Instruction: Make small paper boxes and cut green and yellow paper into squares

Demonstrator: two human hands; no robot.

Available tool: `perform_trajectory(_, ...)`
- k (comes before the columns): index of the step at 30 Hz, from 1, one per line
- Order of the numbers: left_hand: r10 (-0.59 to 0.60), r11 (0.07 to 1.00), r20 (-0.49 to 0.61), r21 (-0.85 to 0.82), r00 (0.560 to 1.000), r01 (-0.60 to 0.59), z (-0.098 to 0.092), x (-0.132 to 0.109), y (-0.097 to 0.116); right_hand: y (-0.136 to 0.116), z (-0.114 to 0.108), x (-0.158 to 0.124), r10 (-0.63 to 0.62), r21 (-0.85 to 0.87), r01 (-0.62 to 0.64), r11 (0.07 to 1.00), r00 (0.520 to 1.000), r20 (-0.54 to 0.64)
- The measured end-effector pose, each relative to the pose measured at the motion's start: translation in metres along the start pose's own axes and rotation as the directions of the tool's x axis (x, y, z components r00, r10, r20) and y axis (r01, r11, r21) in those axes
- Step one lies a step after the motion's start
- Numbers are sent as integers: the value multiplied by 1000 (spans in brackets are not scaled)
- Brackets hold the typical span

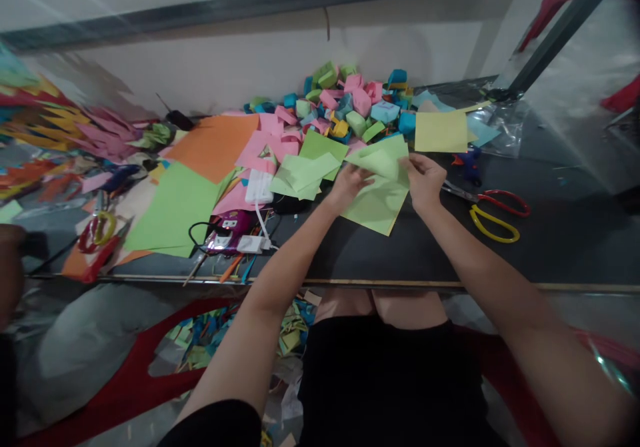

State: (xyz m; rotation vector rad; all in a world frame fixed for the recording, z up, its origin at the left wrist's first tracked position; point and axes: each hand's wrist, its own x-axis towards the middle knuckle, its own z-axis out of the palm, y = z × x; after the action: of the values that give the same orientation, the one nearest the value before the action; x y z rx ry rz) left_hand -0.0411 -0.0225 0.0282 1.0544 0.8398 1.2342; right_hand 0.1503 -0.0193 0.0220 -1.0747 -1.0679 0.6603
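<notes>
A light green sheet of paper (387, 157) is lifted and curling between my hands. My right hand (426, 177) pinches its right edge between thumb and fingers. At the left edge my left hand (350, 184) grips it with bent fingers, partly hidden by the paper. Under it lies a yellow-green sheet (377, 207), flat on the dark table (565, 234). Just right of my right hand rest scissors (495, 214) with one red and one yellow handle. More pale green pieces (305, 172) lie left of my left hand.
Small folded paper pieces (357, 100) are heaped at the back. A yellow sheet (440, 132) is at the right, orange (215, 144) and green (170, 210) sheets at the left. A purple power strip (233, 227) with cables sits near the front edge. Another person's knee (100, 347) is at left.
</notes>
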Motion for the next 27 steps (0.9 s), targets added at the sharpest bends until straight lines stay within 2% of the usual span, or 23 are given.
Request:
perform_trajectory(2, 21, 1000, 17, 3, 1000, -21, 13, -4, -11, -6, 4, -7, 18, 4, -18, 1000, 999, -30)
perform_trajectory(4, 84, 996, -53, 19, 995, -83, 19, -7, -18, -12, 9, -15, 17, 1, -17, 1000, 1000, -12)
perform_trajectory(6, 127, 991, -143, 64, 982, -119, 18, -7, -18, -18, 13, -21, 25, -2, -25, 1000, 998, 51)
perform_trajectory(8, 143, 985, -183, 118, 973, -123, 13, -6, -15, -21, 14, -24, 59, 2, -60, 998, 990, 129)
perform_trajectory(12, 185, 972, -170, 178, 968, -154, 4, -4, -7, -24, 14, -23, 103, 47, -114, 992, 976, 194)
perform_trajectory(17, 205, 967, -169, 185, 964, -173, 5, -6, -6, -28, 12, -22, 54, 31, -60, 998, 986, 158)
perform_trajectory(27, 185, 979, -175, 115, 967, -166, 4, -5, -6, -31, 11, -23, 7, -61, 4, 998, 985, 174)
